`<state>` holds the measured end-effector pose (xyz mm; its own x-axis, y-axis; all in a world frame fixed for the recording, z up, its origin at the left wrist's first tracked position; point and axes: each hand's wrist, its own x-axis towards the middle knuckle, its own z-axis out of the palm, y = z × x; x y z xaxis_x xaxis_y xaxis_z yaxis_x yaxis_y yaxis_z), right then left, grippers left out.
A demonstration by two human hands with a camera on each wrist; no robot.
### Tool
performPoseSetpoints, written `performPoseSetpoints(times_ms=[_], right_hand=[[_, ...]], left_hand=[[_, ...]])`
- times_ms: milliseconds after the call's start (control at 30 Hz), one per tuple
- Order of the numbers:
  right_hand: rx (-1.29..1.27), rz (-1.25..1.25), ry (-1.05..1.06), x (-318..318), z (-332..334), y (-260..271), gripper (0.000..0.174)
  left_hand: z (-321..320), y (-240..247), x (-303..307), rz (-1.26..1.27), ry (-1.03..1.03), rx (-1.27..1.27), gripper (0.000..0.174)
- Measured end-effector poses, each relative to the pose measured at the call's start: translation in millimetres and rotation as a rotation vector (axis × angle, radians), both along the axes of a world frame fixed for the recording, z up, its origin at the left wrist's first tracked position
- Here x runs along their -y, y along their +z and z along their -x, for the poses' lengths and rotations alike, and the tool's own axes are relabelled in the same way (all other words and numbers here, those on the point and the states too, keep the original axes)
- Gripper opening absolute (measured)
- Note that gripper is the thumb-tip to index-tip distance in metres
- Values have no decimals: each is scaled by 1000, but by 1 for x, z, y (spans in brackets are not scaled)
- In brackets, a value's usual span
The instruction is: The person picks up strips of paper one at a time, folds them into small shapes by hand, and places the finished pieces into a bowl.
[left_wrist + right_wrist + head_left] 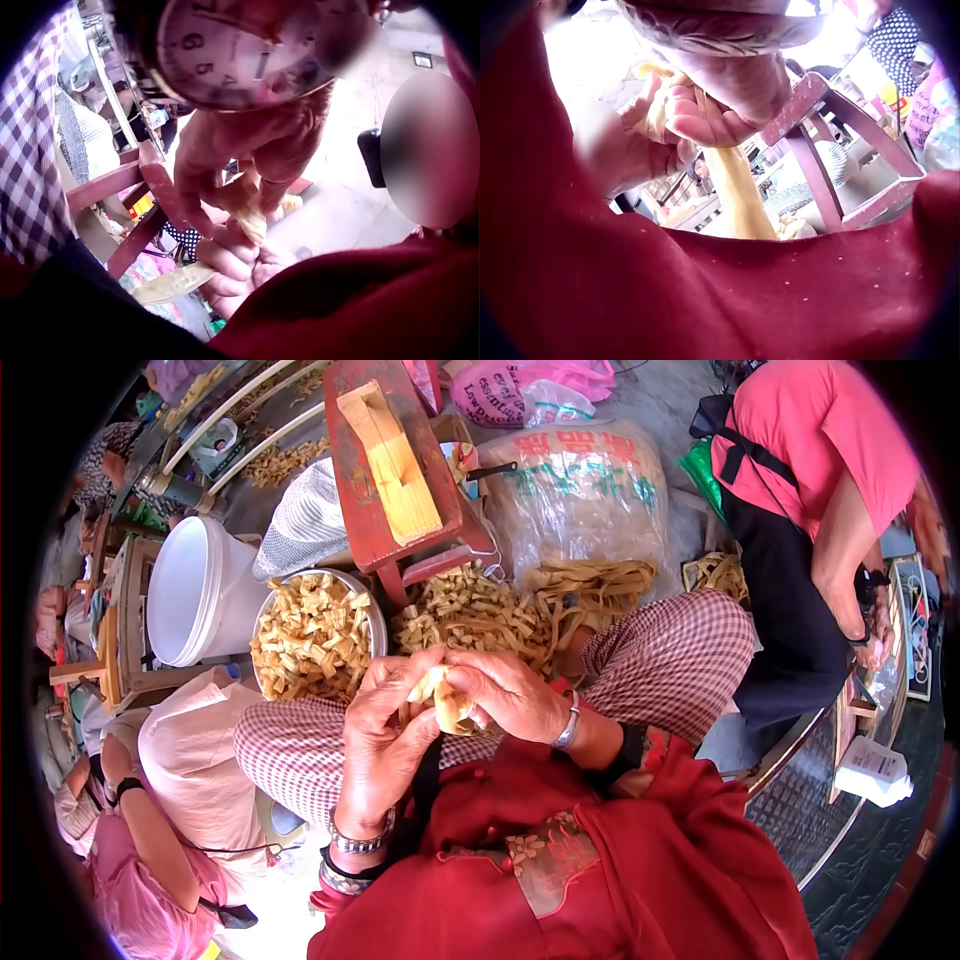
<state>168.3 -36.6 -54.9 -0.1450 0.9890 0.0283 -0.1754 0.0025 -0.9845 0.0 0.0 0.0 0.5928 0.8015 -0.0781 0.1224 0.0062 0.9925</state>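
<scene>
Over the lap, my left hand (385, 715) and right hand (515, 700) meet around a pale yellow, dried leaf-like strip (452, 708). Thumb and fingers of each hand pinch its folded part. In the right wrist view, a long tail of the strip (739, 191) hangs below the curled right fingers (697, 127). An end of the strip (172, 286) also sticks out past the right-hand fingers in the left wrist view. Just beyond the hands lies a heap of small folded pieces (470, 610). To its left, a round bowl (378, 628) is piled with similar pieces.
A red wooden bench (365, 490) carries a pale wooden block (390, 460). Loose long strips (600, 585) lie before a clear plastic sack (590, 490). A white bucket (185, 590) stands left of the bowl. Other people sit close on both sides, one in pink (800, 430).
</scene>
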Motion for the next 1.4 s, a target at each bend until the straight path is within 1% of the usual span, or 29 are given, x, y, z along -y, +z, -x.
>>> performPoseSetpoints(times_ms=[67,167,200,233,300,333,367,400,433,467,533,567,633,667,733,767,833,933,1033,1067,1100,1167,1300,1333,1367,1400], right_hand=[[59,-75,-79,-1,2,-1,37],[-26,99,13,5,-3,2,34],[-37,106,-28,7,-2,2,29],[-3,94,-42,7,-2,2,26],[44,60,-58,2,1,2,21],[36,29,-99,-3,2,1,19],[37,61,-123,-2,2,2,20],[38,93,-148,-2,1,2,21],[52,185,-153,0,0,3,23],[151,142,-196,1,0,-6,27],[227,52,-203,-1,0,-8,28],[263,7,-203,-1,1,-9,29],[296,-32,-133,0,-4,-8,31],[306,-57,-90,1,-8,-9,32],[206,139,-91,4,-9,3,43],[102,82,-128,4,-11,-12,53],[105,186,-86,4,-18,-20,59],[68,127,-127,3,-16,-20,57],[221,246,-162,11,-23,-18,49],[307,136,-145,11,-35,-25,42],[334,100,-208,12,-40,-22,41],[295,179,-235,16,-64,-15,40],[499,127,-143,17,-74,-9,34],[526,96,-101,14,-70,-3,33],[552,66,-59,11,-67,1,32],[558,32,-60,9,-65,-5,29]], left_hand=[[-11,4,2,-202,34,-56,40],[-16,-6,7,-129,70,-17,39],[-14,-12,0,-257,-1,-49,38],[-16,-15,3,-165,32,-16,36],[-20,-14,4,-77,95,-65,35],[-19,-23,0,-145,75,-53,35],[-15,-30,-1,-26,101,-49,34],[-13,-30,-2,163,93,9,35],[-12,-29,-3,353,82,73,36],[-11,-29,-3,464,67,174,38],[-8,-30,-4,684,38,380,42],[-6,-31,-5,737,4,404,42],[-1,-34,-7,840,-67,458,42],[0,-34,-8,842,-110,489,43],[-1,-35,-8,890,-133,486,44],[-2,-34,-9,909,-147,485,45],[-4,-32,-8,916,-161,489,48],[-5,-34,-8,936,-188,516,49],[-2,-42,-9,945,-82,571,51],[0,-42,-10,948,-49,621,49],[3,-42,-12,938,-29,678,46],[11,-44,-17,916,9,791,41],[14,-41,-23,876,-54,818,40],[12,-35,-25,816,22,713,45],[9,-32,-25,745,56,628,48],[8,-29,-25,671,91,540,51]])
